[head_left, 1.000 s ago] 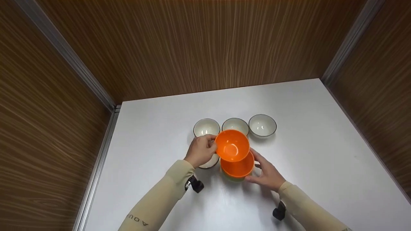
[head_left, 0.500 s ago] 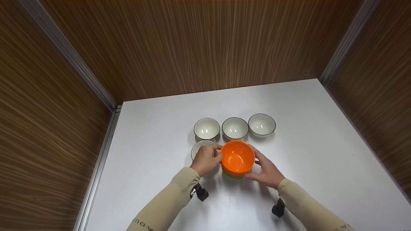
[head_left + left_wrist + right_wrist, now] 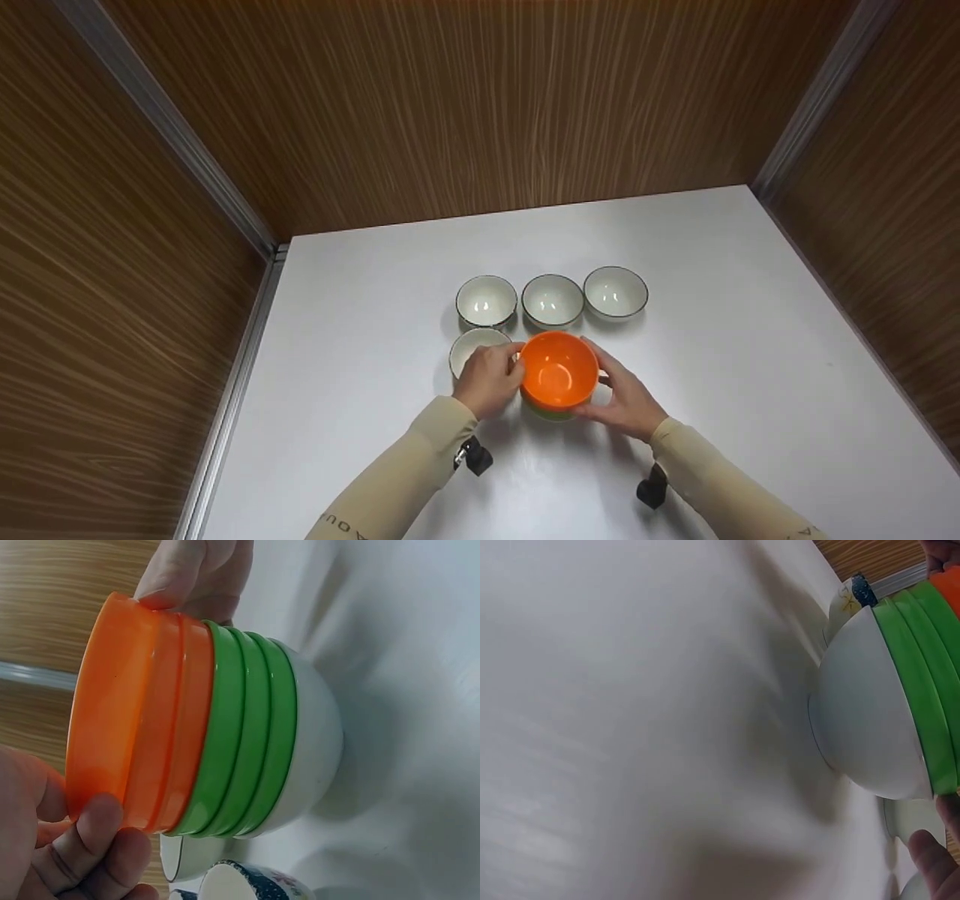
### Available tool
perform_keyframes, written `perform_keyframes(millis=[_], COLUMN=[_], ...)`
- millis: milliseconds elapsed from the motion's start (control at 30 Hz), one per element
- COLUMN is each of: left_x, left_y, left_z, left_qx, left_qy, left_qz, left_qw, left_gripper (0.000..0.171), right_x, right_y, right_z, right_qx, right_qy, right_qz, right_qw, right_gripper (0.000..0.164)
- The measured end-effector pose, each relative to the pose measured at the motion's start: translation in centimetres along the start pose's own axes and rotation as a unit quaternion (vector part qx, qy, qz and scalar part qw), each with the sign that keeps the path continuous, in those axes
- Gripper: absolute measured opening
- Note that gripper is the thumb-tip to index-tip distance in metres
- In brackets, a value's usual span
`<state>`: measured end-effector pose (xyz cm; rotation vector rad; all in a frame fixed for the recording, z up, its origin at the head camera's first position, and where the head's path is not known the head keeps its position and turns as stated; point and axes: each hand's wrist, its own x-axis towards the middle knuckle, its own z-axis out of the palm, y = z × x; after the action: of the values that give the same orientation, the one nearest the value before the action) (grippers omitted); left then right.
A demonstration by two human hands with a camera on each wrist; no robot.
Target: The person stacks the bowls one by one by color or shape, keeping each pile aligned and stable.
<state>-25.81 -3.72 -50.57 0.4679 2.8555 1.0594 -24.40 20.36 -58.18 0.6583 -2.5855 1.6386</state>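
Observation:
A stack of bowls stands on the white table, with an orange bowl (image 3: 556,371) on top. In the left wrist view, more orange rims lie under it, then green bowls (image 3: 259,727), and a white bowl (image 3: 319,742) forms the base. My left hand (image 3: 489,381) pinches the left rim of the top orange bowl, thumb and fingers at its edge. My right hand (image 3: 626,401) curves round the stack's right side, fingers at the far side and thumb at the near side. In the right wrist view, fingers (image 3: 934,859) touch the green bowls near their rim.
Behind the stack stand a row of white bowls: left (image 3: 486,301), middle (image 3: 553,301) and right (image 3: 615,292). Another white bowl (image 3: 472,349) sits partly behind my left hand. Wood-grain panels (image 3: 480,112) wall the table (image 3: 360,300) at the back and sides.
My left hand has lowered the top orange bowl toward me and slightly right, from above the stack down into it. The right hand has stayed nearly still at the stack's side.

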Motion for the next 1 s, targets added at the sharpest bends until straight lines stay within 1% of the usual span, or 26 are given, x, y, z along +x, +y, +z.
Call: perform_keyframes(millis=[233, 467, 533, 600, 733, 767, 833, 1000], left_x=[0.0, -0.1, -0.2, -0.3, -0.6, -0.6, -0.7, -1.0], left_y=[-0.3, -0.3, -0.3, -0.3, -0.1, 0.0, 0.0, 0.0], left_z=[0.5, 0.7, 0.8, 0.8, 0.9, 0.9, 0.9, 1.1], left_qx=[0.003, 0.007, 0.007, 0.009, 0.013, 0.017, 0.02, 0.04], left_qy=[0.012, 0.019, 0.015, 0.011, -0.003, -0.005, -0.008, -0.015], left_qz=[0.001, -0.001, 0.004, 0.009, 0.008, 0.007, 0.005, 0.012], left_qw=[0.9999, 0.9998, 0.9998, 0.9999, 0.9999, 0.9998, 0.9998, 0.999], left_gripper=[0.035, 0.035, 0.035, 0.037, 0.042, 0.043, 0.046, 0.055], right_x=[0.0, 0.0, 0.0, -0.1, -0.3, -0.3, -0.3, -0.2], right_y=[0.2, 0.2, 0.2, -0.7, -0.8, -0.8, 0.1, 0.2], right_z=[0.0, 0.0, 0.0, -0.1, -0.2, -0.2, 0.0, 0.1], right_qx=[0.011, 0.007, 0.001, -0.003, -0.018, -0.018, -0.021, -0.015], right_qy=[-0.005, -0.008, -0.009, -0.007, -0.005, -0.005, -0.005, -0.004], right_qz=[0.0, 0.005, 0.001, -0.009, -0.011, -0.01, -0.004, -0.007], right_qw=[1.0, 1.0, 1.0, 1.0, 1.0, 1.0, 1.0, 1.0], right_gripper=[0.099, 0.101, 0.1, 0.1, 0.098, 0.098, 0.097, 0.098])
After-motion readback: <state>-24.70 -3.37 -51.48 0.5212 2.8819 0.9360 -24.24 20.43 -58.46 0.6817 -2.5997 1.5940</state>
